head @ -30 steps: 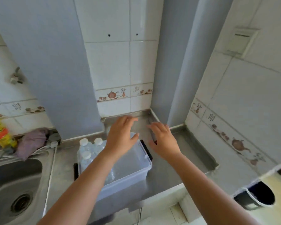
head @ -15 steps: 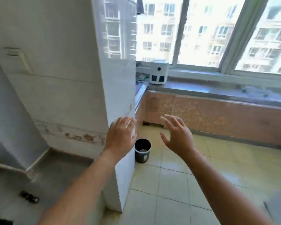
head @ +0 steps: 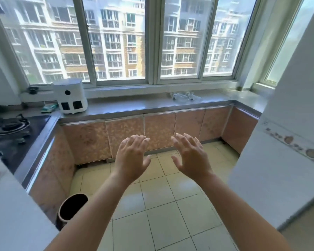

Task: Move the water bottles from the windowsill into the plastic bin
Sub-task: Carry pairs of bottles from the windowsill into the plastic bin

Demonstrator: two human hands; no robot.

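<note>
Water bottles lie on their sides on the windowsill, over on the right part, just under the big window. They are clear and small from here, so I cannot tell how many there are. The plastic bin is not in this view.

Both hands are up in front of the body, over the tiled floor, well apart from the bottles. The left hand is spread wide and holds nothing. The right hand is spread wide too, and it is empty as well.

The step now looks like going to the sill to get more bottles. To do it well, walk close to the brown cupboards first, so the arms do not have to stretch too far. Go to the right side, away from the white machine and the stove. Lying bottles can roll, so come down on one from above and close the fingers around its middle. One bottle in each hand would be a good way, held tight enough not to slip, before turning back to find the bin
</note>
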